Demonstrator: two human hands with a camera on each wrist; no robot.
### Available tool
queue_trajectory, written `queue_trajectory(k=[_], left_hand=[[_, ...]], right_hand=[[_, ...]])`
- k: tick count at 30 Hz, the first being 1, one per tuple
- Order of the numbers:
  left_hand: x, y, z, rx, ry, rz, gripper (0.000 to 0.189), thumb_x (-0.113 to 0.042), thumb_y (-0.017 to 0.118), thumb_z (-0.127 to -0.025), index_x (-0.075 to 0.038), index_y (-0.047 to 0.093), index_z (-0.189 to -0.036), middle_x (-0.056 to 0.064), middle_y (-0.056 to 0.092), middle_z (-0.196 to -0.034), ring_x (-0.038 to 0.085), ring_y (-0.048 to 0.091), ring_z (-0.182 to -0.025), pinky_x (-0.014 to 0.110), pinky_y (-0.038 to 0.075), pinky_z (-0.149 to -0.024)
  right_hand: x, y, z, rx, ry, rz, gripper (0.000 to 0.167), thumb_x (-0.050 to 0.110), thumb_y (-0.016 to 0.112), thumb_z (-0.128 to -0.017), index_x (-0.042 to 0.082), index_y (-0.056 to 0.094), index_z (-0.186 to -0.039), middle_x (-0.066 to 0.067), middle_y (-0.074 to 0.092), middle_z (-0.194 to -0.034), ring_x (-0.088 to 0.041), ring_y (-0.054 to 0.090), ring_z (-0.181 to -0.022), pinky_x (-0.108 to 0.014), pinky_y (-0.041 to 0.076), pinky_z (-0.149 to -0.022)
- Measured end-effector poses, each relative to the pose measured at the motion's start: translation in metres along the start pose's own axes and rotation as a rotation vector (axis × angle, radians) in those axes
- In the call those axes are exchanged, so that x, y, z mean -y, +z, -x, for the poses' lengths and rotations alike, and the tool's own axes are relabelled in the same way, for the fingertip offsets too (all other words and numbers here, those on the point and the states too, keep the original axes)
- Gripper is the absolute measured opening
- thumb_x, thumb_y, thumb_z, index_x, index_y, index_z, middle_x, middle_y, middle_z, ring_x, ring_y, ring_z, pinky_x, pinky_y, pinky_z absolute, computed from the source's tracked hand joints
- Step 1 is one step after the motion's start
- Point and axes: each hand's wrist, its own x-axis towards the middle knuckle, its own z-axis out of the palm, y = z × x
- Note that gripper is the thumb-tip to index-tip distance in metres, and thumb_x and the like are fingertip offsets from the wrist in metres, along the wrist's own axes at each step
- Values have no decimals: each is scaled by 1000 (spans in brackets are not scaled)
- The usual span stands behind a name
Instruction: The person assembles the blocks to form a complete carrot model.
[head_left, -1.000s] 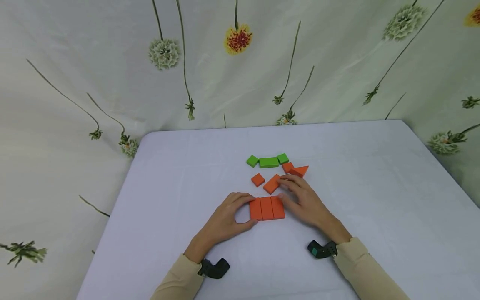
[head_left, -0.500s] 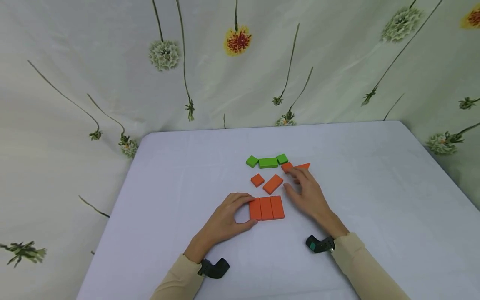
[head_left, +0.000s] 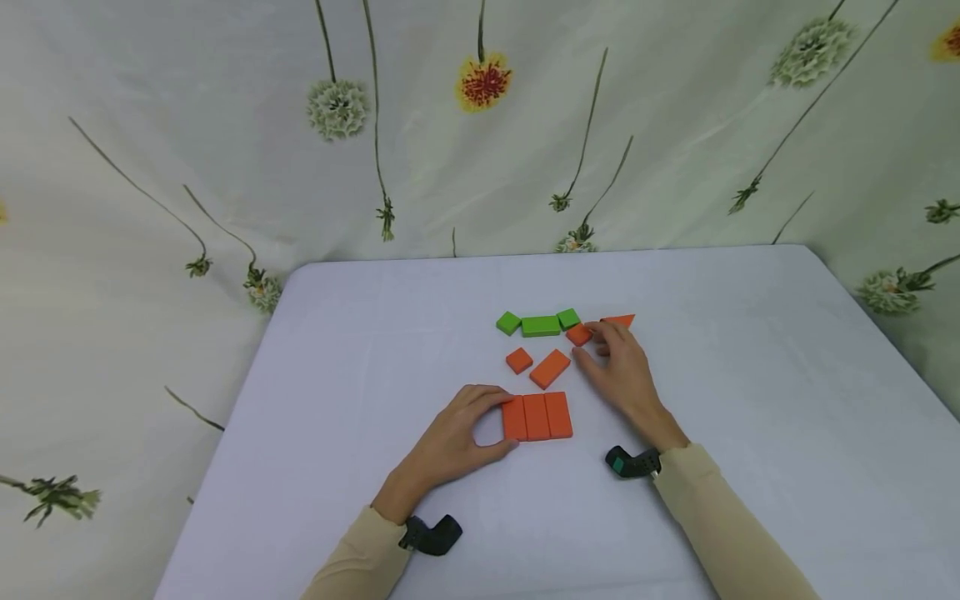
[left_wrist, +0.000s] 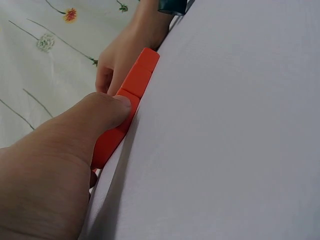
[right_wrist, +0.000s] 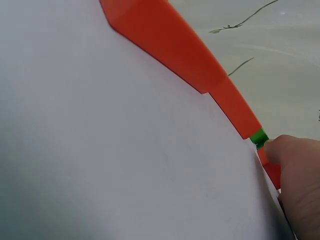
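Three orange rectangular blocks (head_left: 536, 417) lie side by side in a row on the white table. My left hand (head_left: 448, 433) grips the leftmost block, thumb (left_wrist: 117, 107) on its near end and forefinger at its far end. My right hand (head_left: 624, 375) is over the table farther back, fingers bent and thumb apart. Its fingertips are right at a small orange square block (head_left: 578, 335), which the thumb partly covers in the right wrist view. Just beyond those fingers lies an orange triangular block (head_left: 621, 319), partly hidden by them.
An orange rectangular block (head_left: 550, 369) lies askew behind the row, beside another small orange square (head_left: 519, 360). Farther back, a green rectangular block (head_left: 541, 326) sits between two green squares, the left one (head_left: 508, 323) turned cornerwise. A flowered cloth (head_left: 420, 167) hangs behind the table.
My right hand has moved from beside the row and tilted block to the back. The orange triangle has shifted back and right, away from the small square. My left hand has stayed put.
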Motion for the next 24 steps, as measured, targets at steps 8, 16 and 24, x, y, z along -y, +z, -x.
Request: queue_trajectory(k=[8,16,24], left_hand=[[1,1,0,-2,5,3,57,-28,86,-85,-11,65,-135,2,63,-134,18,55,-127,36,53,-107],[0,-1,0,-1,12,4,57,-27,86,-85,-10,65,-135,3,63,-134,18,55,-127,36,53,-107],[0,-2,1,8,0,11,57,-29,85,-85,-10,65,-136,3,62,-134,18,55,-127,36,53,-106]], right_hand=[[1,1,-5,-36,32,-5,37,16,73,-95,-3,67,-126,-20,68,-114,-32,65,-97,-44,56,-85],[4,-2,0,-51,19,-61,35,19,74,-94,3,69,-125,-14,69,-111,-28,66,-97,-42,57,-86],[10,-7,17,-30,-104,-147,35,9,79,-89,6,70,-123,-11,67,-115,-24,65,-97,-29,56,-84]])
